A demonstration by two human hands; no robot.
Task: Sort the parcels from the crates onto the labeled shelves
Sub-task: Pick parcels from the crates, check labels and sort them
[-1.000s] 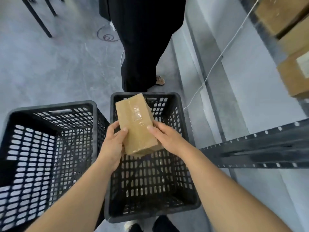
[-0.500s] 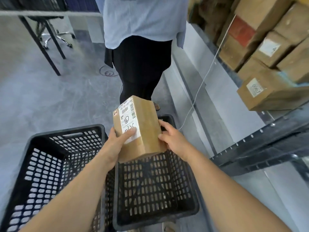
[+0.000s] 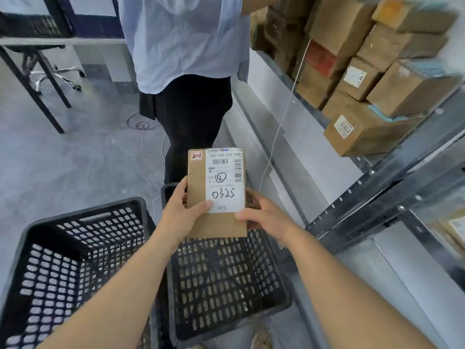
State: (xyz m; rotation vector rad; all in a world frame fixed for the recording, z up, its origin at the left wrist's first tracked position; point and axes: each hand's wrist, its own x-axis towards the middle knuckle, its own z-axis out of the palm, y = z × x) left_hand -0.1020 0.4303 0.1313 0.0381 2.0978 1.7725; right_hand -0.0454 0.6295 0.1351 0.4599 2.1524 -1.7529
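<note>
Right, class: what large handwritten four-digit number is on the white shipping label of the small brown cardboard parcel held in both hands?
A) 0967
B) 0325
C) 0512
B: the white shipping label on the brown cardboard parcel, which the left hand and the right hand grip by its lower sides, reads 0325 in black pen.

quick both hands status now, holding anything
Left hand: grips the parcel by its left edge, thumb on the label.
Right hand: grips the same parcel by its right edge.

Grey concrete floor (image 3: 75,159); black-legged table (image 3: 50,41) upper left, chrome chair base (image 3: 57,76) beneath; cable coil (image 3: 141,125) on floor.
</note>
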